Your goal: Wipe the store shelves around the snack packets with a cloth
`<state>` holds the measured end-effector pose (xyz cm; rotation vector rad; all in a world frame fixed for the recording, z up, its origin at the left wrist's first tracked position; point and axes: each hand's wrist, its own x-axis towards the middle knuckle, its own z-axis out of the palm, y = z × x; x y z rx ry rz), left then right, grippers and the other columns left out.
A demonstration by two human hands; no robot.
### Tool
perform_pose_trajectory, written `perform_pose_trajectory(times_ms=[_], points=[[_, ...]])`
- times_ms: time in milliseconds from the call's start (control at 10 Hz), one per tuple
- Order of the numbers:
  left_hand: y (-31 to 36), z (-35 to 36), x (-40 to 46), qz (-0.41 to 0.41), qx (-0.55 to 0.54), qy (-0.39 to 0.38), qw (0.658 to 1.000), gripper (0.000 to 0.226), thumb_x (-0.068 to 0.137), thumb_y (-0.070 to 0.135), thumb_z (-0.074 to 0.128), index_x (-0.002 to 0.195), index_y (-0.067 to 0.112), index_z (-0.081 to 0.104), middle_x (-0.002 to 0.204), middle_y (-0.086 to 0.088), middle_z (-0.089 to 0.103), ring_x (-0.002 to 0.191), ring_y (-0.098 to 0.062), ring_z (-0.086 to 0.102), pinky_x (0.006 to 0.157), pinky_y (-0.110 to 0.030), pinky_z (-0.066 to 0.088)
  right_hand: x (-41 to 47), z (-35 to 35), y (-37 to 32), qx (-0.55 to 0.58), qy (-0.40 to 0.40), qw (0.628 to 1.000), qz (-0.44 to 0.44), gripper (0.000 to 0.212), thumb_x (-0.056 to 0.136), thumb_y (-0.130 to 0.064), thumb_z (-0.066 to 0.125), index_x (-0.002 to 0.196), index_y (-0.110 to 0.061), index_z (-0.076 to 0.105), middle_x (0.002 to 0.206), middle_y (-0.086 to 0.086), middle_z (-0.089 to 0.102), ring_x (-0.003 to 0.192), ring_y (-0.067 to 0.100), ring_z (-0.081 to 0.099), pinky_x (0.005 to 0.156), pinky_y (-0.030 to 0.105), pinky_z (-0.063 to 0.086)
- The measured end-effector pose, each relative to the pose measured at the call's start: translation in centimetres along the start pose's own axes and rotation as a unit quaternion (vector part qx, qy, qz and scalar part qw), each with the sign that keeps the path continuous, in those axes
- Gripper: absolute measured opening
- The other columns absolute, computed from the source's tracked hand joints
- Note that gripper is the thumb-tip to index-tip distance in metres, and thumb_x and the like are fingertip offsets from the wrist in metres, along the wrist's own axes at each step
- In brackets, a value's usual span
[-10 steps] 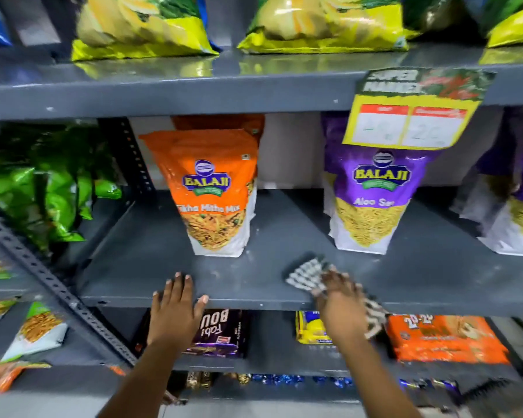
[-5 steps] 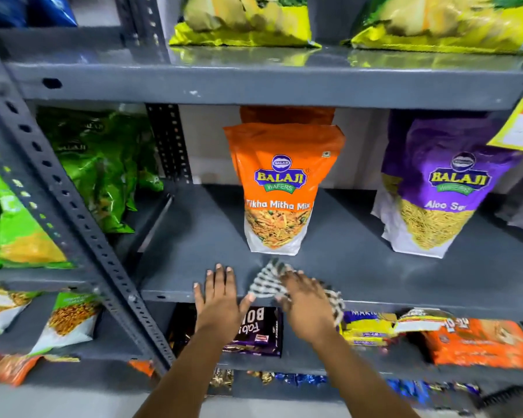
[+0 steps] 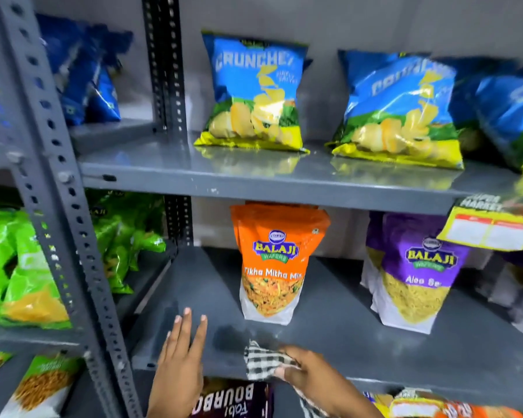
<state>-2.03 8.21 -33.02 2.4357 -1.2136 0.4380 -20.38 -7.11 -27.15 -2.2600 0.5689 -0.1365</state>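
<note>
A black-and-white checked cloth (image 3: 261,362) lies on the front edge of the grey middle shelf (image 3: 360,336), gripped by my right hand (image 3: 310,377). My left hand (image 3: 180,362) rests flat with fingers spread on the same shelf, left of the cloth. Just behind the cloth stands an orange Balaji Tikha Mitha Mix packet (image 3: 274,263). A purple Balaji Aloo Sev packet (image 3: 414,273) stands further right. A damp dark patch shows on the shelf between my hands.
Blue Crunchex chip bags (image 3: 255,92) sit on the upper shelf (image 3: 254,176). Green packets (image 3: 27,267) fill the left bay behind a perforated upright (image 3: 58,206). A yellow price tag (image 3: 489,227) hangs at the right. Biscuit packs (image 3: 230,399) lie below.
The view has tilted up, showing the upper shelf with blue bags. My right hand and the cloth slid left along the shelf edge toward the orange packet; my left hand stays flat.
</note>
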Motion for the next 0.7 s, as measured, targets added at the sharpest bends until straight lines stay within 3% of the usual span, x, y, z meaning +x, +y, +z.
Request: perform_pose_trajectory(times_ms=[100, 200, 300, 400, 500, 600, 700], points=[[3.5, -4.5, 2.6, -0.025, -0.077, 0.126, 0.989, 0.057, 0.098, 0.037, 0.012, 0.136, 0.003, 0.037, 0.149, -0.021, 0.025, 0.142, -0.03, 0.02, 0.115, -0.025, -0.002, -2.8, -4.0, -3.2, -0.005, 0.047, 0.997, -0.062, 0.027, 0.086, -0.028, 0.061, 0.108, -0.044, 0.059, 0.112, -0.017, 0.063, 0.105, -0.004, 0.056, 0.082, 0.0, 0.037], [7.2, -9.6, 5.8, -0.006, -0.146, 0.234, 0.961, 0.07, 0.094, 0.051, 0.005, 0.14, 0.001, 0.02, 0.149, -0.015, 0.007, 0.141, -0.027, 0.008, 0.115, -0.038, 0.002, -6.6, -9.2, -8.6, -0.023, 0.121, 0.979, -0.159, 0.032, 0.083, -0.035, 0.06, 0.094, -0.064, 0.052, 0.1, -0.024, 0.069, 0.083, -0.003, 0.064, 0.074, 0.006, 0.046], [10.5, -14.4, 8.3, 0.047, -0.167, 0.335, 0.926, 0.066, 0.097, 0.046, 0.014, 0.14, -0.004, 0.016, 0.146, -0.021, 0.008, 0.139, -0.025, 0.005, 0.113, -0.04, 0.002, -9.2, -14.8, -14.0, -0.039, 0.229, 0.937, -0.262, 0.033, 0.076, -0.041, 0.047, 0.106, -0.056, 0.051, 0.086, -0.041, 0.062, 0.052, -0.011, 0.058, 0.051, -0.002, 0.039], [13.2, -17.7, 10.0, 0.095, -0.141, 0.363, 0.916, 0.067, 0.096, 0.045, 0.016, 0.139, -0.007, 0.019, 0.145, -0.021, 0.009, 0.138, -0.032, 0.008, 0.115, -0.041, 0.001, -8.2, -20.7, -17.9, -0.169, 0.368, 0.849, -0.339, 0.04, 0.077, -0.028, 0.053, 0.116, -0.037, 0.051, 0.101, -0.027, 0.067, 0.083, -0.013, 0.056, 0.07, -0.001, 0.037], [15.3, -19.9, 11.8, 0.15, -0.047, 0.338, 0.928, 0.07, 0.094, 0.047, 0.022, 0.137, -0.008, 0.026, 0.146, -0.024, 0.019, 0.139, -0.038, 0.015, 0.114, -0.047, 0.007, -3.6, -24.9, -19.4, -0.322, 0.295, 0.866, -0.245, 0.047, 0.087, -0.031, 0.056, 0.132, -0.029, 0.043, 0.133, 0.007, 0.056, 0.122, 0.024, 0.049, 0.101, 0.03, 0.038], [16.1, -20.9, 13.8, 0.14, 0.02, 0.315, 0.939, 0.069, 0.09, 0.045, 0.028, 0.141, 0.0, 0.017, 0.149, -0.024, 0.024, 0.139, -0.039, 0.02, 0.114, -0.051, 0.012, 0.4, -25.5, -18.0, -0.412, 0.092, 0.905, -0.046, 0.055, 0.093, -0.049, 0.036, 0.142, -0.03, 0.022, 0.152, 0.008, 0.031, 0.138, 0.028, 0.03, 0.114, 0.041, 0.025], [15.0, -20.1, 15.4, 0.119, 0.029, 0.283, 0.951, 0.069, 0.091, 0.051, 0.021, 0.141, 0.01, -0.003, 0.152, -0.01, -0.005, 0.142, -0.028, -0.003, 0.117, -0.043, -0.003, 1.6, -25.1, -16.7, -0.368, 0.066, 0.927, -0.025, 0.057, 0.093, -0.053, 0.026, 0.144, -0.03, 0.017, 0.155, 0.007, 0.024, 0.14, 0.027, 0.026, 0.116, 0.041, 0.02]])
